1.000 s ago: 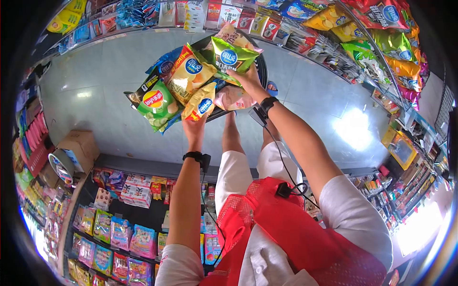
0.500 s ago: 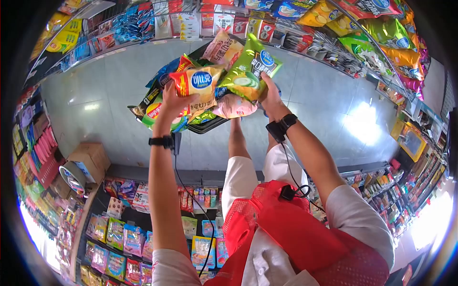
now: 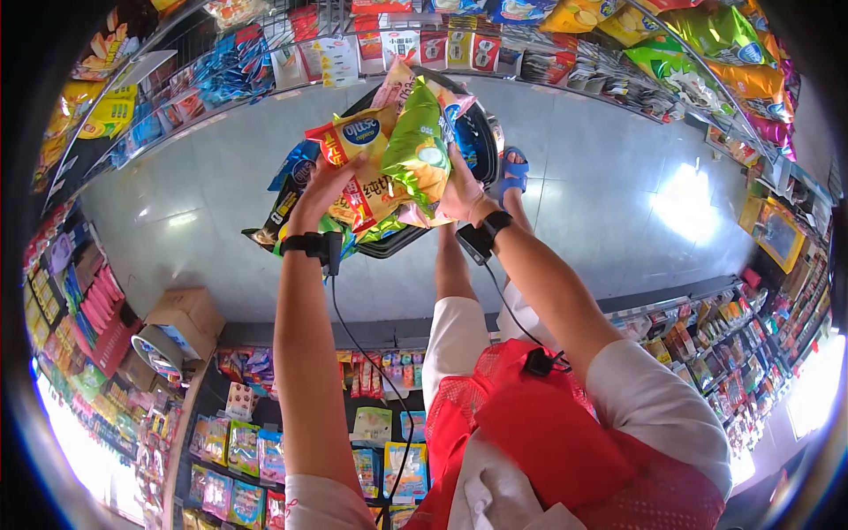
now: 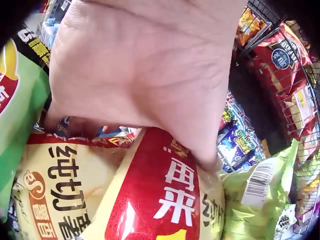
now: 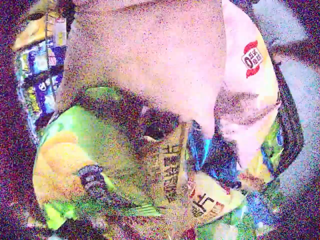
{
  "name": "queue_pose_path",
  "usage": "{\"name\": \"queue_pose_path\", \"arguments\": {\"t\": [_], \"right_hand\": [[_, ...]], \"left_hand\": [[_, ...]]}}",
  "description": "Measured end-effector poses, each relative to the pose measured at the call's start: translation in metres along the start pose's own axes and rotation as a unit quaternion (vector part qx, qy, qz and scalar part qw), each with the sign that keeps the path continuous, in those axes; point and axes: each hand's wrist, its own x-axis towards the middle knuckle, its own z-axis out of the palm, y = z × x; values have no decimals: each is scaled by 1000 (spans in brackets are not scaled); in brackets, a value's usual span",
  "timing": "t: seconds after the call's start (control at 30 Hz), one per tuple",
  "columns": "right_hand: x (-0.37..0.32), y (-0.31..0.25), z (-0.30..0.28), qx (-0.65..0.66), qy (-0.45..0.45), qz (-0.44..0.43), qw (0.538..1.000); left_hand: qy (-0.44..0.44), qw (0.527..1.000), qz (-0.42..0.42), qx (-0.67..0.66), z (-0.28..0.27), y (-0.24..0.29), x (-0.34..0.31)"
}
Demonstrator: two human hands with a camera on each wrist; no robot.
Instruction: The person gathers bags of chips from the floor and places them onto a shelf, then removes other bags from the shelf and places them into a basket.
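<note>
In the head view a black basket (image 3: 484, 141) brims with chip bags. My left hand (image 3: 323, 184) grips a yellow-and-red chip bag (image 3: 362, 132) at its left side. The left wrist view has the thumb on a red-striped bag (image 4: 150, 195), beside a cream bag (image 4: 55, 180); the fingertips are hidden. My right hand (image 3: 463, 187) holds a green chip bag (image 3: 417, 146) by its right side, its fingers partly behind it. That bag stands tilted, overlapping the yellow one. A pink bag (image 3: 397, 84) lies behind both. The right wrist view is grainy.
A blue bag (image 3: 300, 166) and a black bag (image 3: 281, 212) fill the basket's left side. Snack racks curve along the back, with more chip bags (image 3: 724, 40) at the right. Shelves of packets (image 3: 243, 450) and a cardboard box (image 3: 190, 314) stand at the near left.
My left hand has gone from the basket's front up to its left side, raising the yellow bag. The green bag first swung right, then came back left and turned more upright in my right hand.
</note>
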Motion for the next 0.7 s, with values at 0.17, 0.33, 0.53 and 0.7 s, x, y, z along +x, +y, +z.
{"name": "queue_pose_path", "arguments": {"t": [0.17, 0.33, 0.53, 0.7], "right_hand": [[-6, -2, -2, -9, 5, -4, 1000], [-17, -6, 4, -25, 14, 0, 1000], [-15, -5, 3, -25, 38, -1, 999], [-15, -12, 14, -66, 67, 7, 996]], "left_hand": [[23, 1000, 5, 8, 15, 14, -18], [24, 999, -21, 23, 21, 35, -33], [47, 993, 7, -105, 37, -7, -17], [25, 981, 84, -170, 40, 14, -41]]}}
